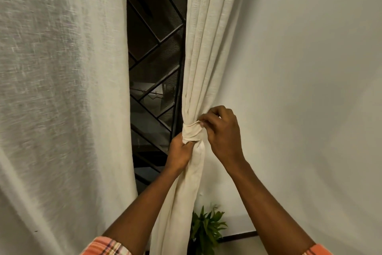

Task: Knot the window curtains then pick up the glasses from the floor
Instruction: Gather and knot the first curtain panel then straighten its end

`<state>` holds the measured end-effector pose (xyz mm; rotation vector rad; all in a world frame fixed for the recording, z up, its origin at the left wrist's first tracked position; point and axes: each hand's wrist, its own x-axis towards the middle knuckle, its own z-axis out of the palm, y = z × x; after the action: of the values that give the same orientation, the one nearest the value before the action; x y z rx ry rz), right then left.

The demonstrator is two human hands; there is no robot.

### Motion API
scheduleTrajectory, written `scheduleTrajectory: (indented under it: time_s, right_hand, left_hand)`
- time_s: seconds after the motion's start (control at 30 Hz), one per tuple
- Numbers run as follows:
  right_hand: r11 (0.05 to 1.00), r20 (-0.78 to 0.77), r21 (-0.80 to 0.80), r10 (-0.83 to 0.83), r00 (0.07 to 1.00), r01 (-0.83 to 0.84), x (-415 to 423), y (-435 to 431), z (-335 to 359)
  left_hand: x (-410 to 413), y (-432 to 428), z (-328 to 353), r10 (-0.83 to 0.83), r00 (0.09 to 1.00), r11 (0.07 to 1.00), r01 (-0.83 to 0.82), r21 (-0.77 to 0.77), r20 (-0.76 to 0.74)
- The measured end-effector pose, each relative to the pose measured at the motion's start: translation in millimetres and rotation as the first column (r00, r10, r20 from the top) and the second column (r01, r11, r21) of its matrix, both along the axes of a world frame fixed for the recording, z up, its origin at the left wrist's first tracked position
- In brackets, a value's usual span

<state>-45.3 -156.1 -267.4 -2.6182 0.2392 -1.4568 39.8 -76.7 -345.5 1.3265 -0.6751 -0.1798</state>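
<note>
The right curtain [203, 52] is cream cloth gathered into a bunch, with a knot [191, 132] wound around it at mid height. My left hand [179, 152] grips the cloth just under the knot, on its left side. My right hand [222, 131] pinches the edge of the knot's wrap from the right. The curtain's tail hangs down between my forearms. The left curtain [62, 99] hangs loose and flat, unknotted. No glasses are in view, and the floor is barely visible.
A dark window with a diagonal metal grille [157, 64] shows between the two curtains. A plain white wall [310, 89] fills the right side. A green leafy plant [205, 230] stands low beside the curtain's tail, next to a dark skirting strip [239, 237].
</note>
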Motion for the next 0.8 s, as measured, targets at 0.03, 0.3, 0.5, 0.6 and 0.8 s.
scheduleTrajectory:
  time_s: [0.03, 0.3, 0.5, 0.6, 0.8]
  right_hand:
    - [0.999, 0.02, -0.047, -0.02, 1.0, 0.021, 3, -1, 0]
    - [0.991, 0.03, 0.089, 0.097, 0.995, -0.099, 12, -7, 5]
    - [0.809, 0.035, 0.487, 0.359, 0.933, -0.33, 12, -15, 15]
    - [0.761, 0.017, 0.571, 0.364, 0.931, -0.308, 11, -20, 19]
    - [0.766, -0.044, 0.553, 0.42, 0.907, -0.328, 5, -21, 17]
  left_hand:
    - [0, -2, 0, 0.003, 1.0, 1.0, -0.003, 0.002, -0.003]
    - [6, -10, -4, 0.067, 0.998, 0.997, -0.067, 0.04, -0.011]
    - [9, -12, -1, 0.106, 0.994, 0.992, -0.105, 0.071, -0.002]
    - [9, -15, -2, 0.101, 0.995, 0.989, -0.103, 0.102, 0.026]
    - [10, -16, -4, 0.08, 0.997, 0.989, -0.082, 0.12, 0.02]
